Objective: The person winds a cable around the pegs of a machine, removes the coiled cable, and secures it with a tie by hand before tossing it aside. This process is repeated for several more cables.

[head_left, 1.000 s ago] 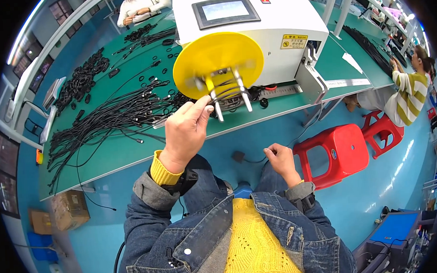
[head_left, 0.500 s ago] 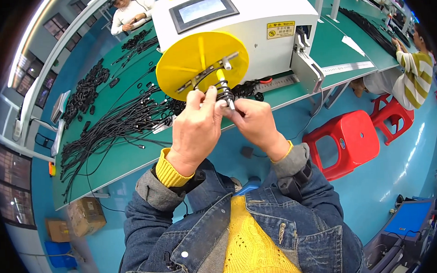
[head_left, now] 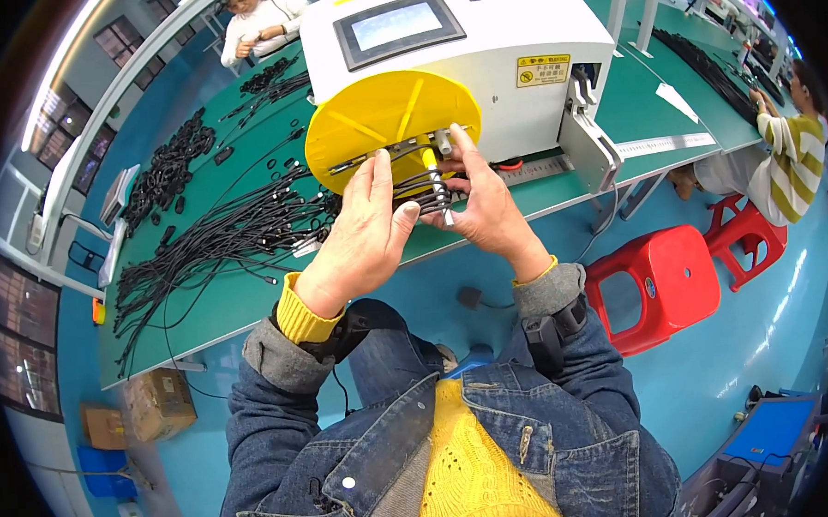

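Left fingers (head_left: 363, 189) extended, right fingers (head_left: 467, 151) spread

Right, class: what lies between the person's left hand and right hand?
In the head view, loops of black cable and the yellow disc's post lie between the left hand and the right hand.

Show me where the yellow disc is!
In the head view, the yellow disc is near top centre, on the front of the white machine, below its screen, partly behind the left hand.
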### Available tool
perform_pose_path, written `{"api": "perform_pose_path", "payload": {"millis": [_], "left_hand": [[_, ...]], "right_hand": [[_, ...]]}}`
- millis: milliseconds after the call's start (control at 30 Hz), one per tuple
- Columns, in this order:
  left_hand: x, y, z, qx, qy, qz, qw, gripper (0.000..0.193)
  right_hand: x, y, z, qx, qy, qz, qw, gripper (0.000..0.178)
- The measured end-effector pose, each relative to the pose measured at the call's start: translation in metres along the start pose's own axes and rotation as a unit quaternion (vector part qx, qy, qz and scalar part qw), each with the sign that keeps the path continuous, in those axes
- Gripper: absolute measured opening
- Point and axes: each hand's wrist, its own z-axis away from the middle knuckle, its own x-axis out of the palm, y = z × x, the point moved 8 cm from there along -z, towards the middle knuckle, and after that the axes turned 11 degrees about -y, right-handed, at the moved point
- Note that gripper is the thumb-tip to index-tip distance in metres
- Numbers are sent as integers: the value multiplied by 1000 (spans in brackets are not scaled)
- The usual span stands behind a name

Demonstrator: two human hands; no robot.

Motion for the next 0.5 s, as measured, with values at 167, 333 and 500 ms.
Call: {"api": "perform_pose_path", "payload": {"millis": [167, 333, 500], "left_hand": [[-2, -5, -9, -26, -33, 135, 990, 48], [0, 11, -4, 22, 29, 128, 991, 33], [4, 7, -1, -18, -21, 114, 993, 24]], "right_hand": [[16, 2, 14, 19, 22, -5, 1000, 74], [20, -25, 22, -30, 152, 122, 980, 42], [18, -26, 23, 0, 139, 113, 984, 30]]}}
